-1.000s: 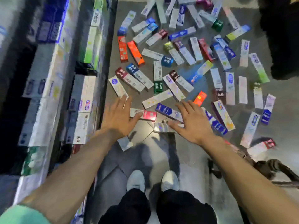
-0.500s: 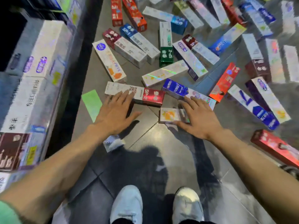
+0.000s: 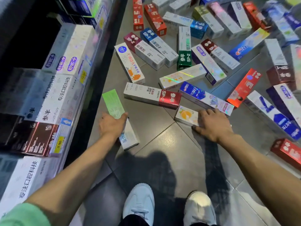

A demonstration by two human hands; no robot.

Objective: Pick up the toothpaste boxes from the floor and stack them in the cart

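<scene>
Dozens of toothpaste boxes (image 3: 182, 46) lie scattered across the grey tiled floor (image 3: 154, 144), crowding its upper and right parts; bare tile shows only in the near centre, around 2 white shoes (image 3: 140, 203). Along the left edge runs a dark shelving unit (image 3: 91, 101) packed with boxed stock, some pieces carrying yellow price tags.

Left hand (image 3: 112, 124): palm down, thumb and fingers curled round a green-and-white box (image 3: 114, 103) lying just beside the shelf base. Its green end projects beyond the fingers and its white end behind the wrist.

Right hand (image 3: 211, 124): laid flat, fingers spread, over a silver box printed with an orange slice (image 3: 185, 115). The fingers press along the box top; no closed grip is visible. That box lies touching a white-and-red box marked SP-2 (image 3: 153, 95) on its far left and a blue-and-white box (image 3: 205, 97) behind it.

A red box (image 3: 286, 150) lies apart at the right edge.
</scene>
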